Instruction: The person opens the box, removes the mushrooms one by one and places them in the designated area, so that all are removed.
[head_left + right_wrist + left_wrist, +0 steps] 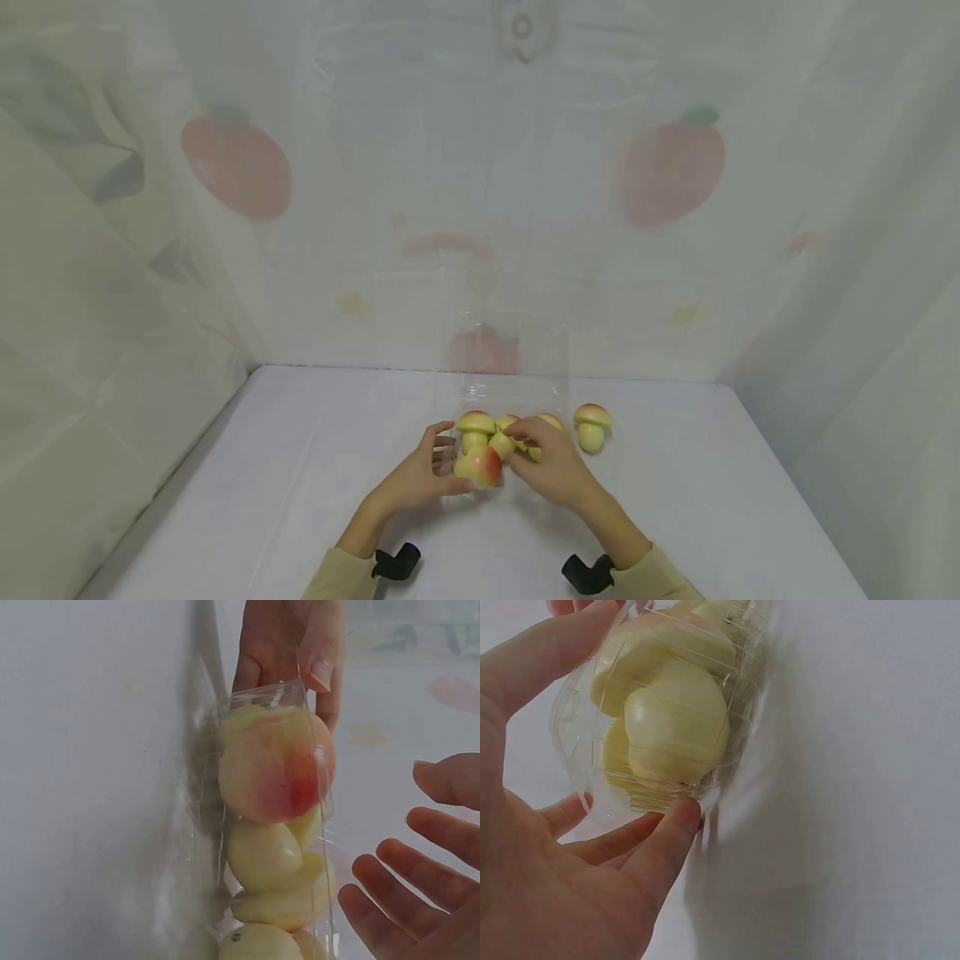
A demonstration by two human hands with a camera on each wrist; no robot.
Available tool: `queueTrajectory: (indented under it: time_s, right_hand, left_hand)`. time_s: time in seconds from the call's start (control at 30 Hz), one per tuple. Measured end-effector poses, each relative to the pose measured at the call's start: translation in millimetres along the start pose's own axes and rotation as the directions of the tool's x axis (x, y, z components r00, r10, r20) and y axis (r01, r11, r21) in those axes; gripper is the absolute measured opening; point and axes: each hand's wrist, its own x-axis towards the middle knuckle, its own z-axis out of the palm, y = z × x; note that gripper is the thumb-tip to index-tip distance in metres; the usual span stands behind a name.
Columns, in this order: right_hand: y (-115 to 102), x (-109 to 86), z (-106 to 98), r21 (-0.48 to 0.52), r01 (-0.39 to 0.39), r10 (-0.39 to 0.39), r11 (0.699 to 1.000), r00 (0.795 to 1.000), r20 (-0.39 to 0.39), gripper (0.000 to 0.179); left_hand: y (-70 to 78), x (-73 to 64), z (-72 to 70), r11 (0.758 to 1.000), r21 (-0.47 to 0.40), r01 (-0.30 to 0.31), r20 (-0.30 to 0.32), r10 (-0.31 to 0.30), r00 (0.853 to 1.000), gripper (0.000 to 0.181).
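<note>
My left hand [416, 477] holds a clear plastic clamshell box [571, 739] by its left end, thumb at the front corner and fingers along the side. Inside lie several toy mushrooms, pale yellow with red-blushed caps. One mushroom [277, 769] near the left end turns its red patch toward the front, and another [476, 422] stands behind it. Over the box's right part hovers my right hand [555, 467], its fingers loosely bent and spread, nothing between them. The right wrist view shows those fingertips apart from the box wall. The raised clear lid [543, 354] stands at the back.
One more toy mushroom [592, 428] stands on the white table [300, 467], right of the box. Behind and on both sides hang pale curtains [480, 167] with printed fruit. Black wrist mounts [397, 562] sit on both forearms.
</note>
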Motion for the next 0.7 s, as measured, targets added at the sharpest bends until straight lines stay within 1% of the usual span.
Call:
queueTrajectory:
  time_s: [0.2,0.4,0.63,0.7]
  right_hand:
    - [1.2,1.4,10.2,0.02,-0.071,0.071,0.997,0.997,0.031,0.027]
    - [1.0,3.4,18.3,-0.002,-0.069,0.069,0.998,0.997,0.04,0.027]
    - [3.1,4.8,25.3,-0.045,-0.113,0.117,0.993,0.989,0.088,0.03]
    - [4.3,5.3,27.5,-0.035,-0.117,0.12,0.992,0.988,0.097,0.03]
  left_hand:
    - [0.8,-0.4,0.5,1.0,0.004,-0.003,-0.003,0.003,1.0,0.106]
    - [1.3,-0.5,0.2,1.0,0.009,0.003,-0.001,-0.003,1.0,0.107]
    - [0.3,0.3,0.5,1.0,0.009,0.002,0.01,-0.002,1.0,0.109]
    - [0.8,0.2,0.7,1.0,0.006,0.0,0.012,0.0,1.0,0.109]
